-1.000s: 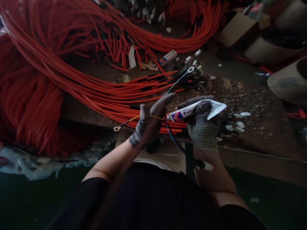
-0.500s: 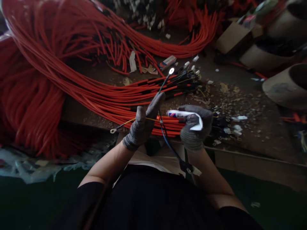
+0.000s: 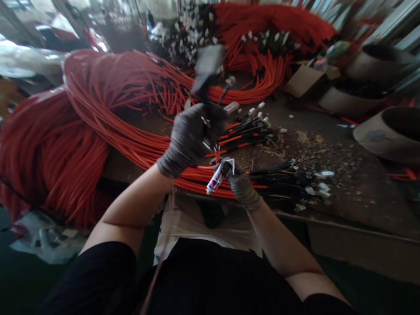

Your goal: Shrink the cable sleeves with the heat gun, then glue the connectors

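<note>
My left hand (image 3: 188,138), in a grey glove, is raised above the workbench and closed around a cable end (image 3: 210,85) that sticks up, blurred by motion. My right hand (image 3: 239,183), also gloved, rests low near the bench's front edge, closed on a small white glue tube (image 3: 215,179) with red and blue print, its nozzle pointing down and left. Orange cables (image 3: 170,153) run under both hands, ending in black sleeves and thin wires (image 3: 249,127).
Large coils of orange cable (image 3: 59,144) fill the left and back of the bench (image 3: 328,175). A cardboard box (image 3: 303,81) and grey drums (image 3: 387,133) stand at the right. Small scraps litter the bench top. A second glue tube (image 3: 231,107) lies behind.
My left hand has lifted the cable end up and away from the bench. My right hand has dropped and turned the tube nozzle downward. The camera has tilted up.
</note>
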`<state>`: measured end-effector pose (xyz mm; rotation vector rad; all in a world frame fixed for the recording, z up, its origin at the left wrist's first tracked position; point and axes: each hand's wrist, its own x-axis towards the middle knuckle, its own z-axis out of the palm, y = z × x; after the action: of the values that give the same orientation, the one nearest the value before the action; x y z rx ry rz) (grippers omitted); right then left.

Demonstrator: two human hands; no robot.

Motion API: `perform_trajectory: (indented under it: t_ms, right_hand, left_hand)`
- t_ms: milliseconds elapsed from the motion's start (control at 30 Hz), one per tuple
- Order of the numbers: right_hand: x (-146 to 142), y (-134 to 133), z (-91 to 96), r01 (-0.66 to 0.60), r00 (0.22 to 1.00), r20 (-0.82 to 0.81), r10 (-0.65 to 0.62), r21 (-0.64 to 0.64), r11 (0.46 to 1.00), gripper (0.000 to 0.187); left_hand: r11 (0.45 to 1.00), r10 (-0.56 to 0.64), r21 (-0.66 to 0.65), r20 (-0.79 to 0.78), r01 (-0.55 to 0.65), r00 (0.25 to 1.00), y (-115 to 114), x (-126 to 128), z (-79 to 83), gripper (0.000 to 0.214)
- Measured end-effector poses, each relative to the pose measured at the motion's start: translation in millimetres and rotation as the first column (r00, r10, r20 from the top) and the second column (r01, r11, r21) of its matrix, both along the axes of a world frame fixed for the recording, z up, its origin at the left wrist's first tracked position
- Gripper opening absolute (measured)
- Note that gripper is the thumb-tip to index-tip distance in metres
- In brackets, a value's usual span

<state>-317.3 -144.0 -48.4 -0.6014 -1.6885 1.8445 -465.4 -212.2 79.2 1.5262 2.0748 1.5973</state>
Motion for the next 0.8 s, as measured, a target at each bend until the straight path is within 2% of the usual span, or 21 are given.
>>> perform_trajectory:
  t_ms: [67,100,167,233,300,400,467,533,600,633,667,700,733,800]
  right_hand:
    - [8.6,8.4,10.4,-0.025,1.0,0.011,0.026,-0.023,0.999,0.04]
    - [11.5,13.3,16.9,0.013,1.0,0.006,-0.013,-0.034,0.999,0.039]
    - [11.8,22.5,31.8,0.198,0.979,-0.038,-0.2,-0.045,0.979,0.038]
    - [4.8,29.4,46.3,0.364,0.924,-0.109,-0.365,-0.036,0.931,0.037]
    - [-5.0,33.9,56.9,0.429,0.892,-0.166,-0.421,0.012,0.903,0.034]
    - [-12.1,35.9,63.3,0.4,0.91,-0.161,-0.381,0.107,0.91,0.032]
    - [-7.9,33.5,64.1,0.418,0.906,-0.157,-0.394,0.172,0.892,0.031]
    - [0.3,28.8,64.5,0.434,0.9,-0.195,-0.389,0.335,0.837,0.028]
    - [6.2,24.6,63.9,0.394,0.919,-0.214,-0.331,0.518,0.759,0.025]
    - [6.7,23.5,62.7,0.381,0.924,-0.215,-0.315,0.547,0.745,0.025]
    - [5.3,23.3,60.7,0.389,0.921,-0.214,-0.325,0.51,0.767,0.025]
    - [2.2,23.7,58.0,0.415,0.91,-0.211,-0.358,0.416,0.809,0.027]
    - [-1.9,24.5,54.7,0.446,0.893,-0.203,-0.401,0.291,0.847,0.029]
    - [-9.8,26.0,48.4,0.469,0.875,-0.17,-0.452,0.072,0.88,0.033]
  left_hand:
    - [0.996,-0.073,-0.03,0.208,0.081,0.975,0.7,-12.7,5.6,0.015]
    - [0.991,-0.099,-0.059,0.31,0.123,0.945,1.2,-19.2,6.0,0.015]
    - [0.976,-0.106,-0.117,0.484,0.185,0.868,3.0,-28.1,3.7,0.017]
    - [0.968,-0.099,-0.132,0.581,0.214,0.808,6.0,-29.6,1.0,0.018]
    - [0.966,-0.106,-0.123,0.619,0.229,0.778,10.0,-25.4,0.5,0.014]
    - [0.963,-0.112,-0.121,0.633,0.241,0.766,16.5,-16.1,3.8,0.012]
    - [0.963,-0.11,-0.124,0.63,0.239,0.769,20.6,-11.3,6.3,0.012]
    - [0.966,-0.101,-0.121,0.633,0.227,0.767,23.8,-8.7,6.5,0.014]
    - [0.972,-0.087,-0.115,0.64,0.207,0.763,25.0,-8.7,3.7,0.014]
    - [0.974,-0.082,-0.11,0.643,0.198,0.761,24.5,-9.8,1.4,0.014]
    - [0.976,-0.079,-0.107,0.644,0.192,0.761,23.1,-11.2,-0.9,0.015]
    - [0.977,-0.078,-0.104,0.644,0.188,0.761,20.8,-12.8,-2.9,0.017]
    - [0.978,-0.081,-0.096,0.643,0.185,0.762,17.6,-14.0,-4.2,0.02]
    - [0.982,-0.088,-0.071,0.637,0.173,0.766,8.2,-12.2,-4.3,0.025]
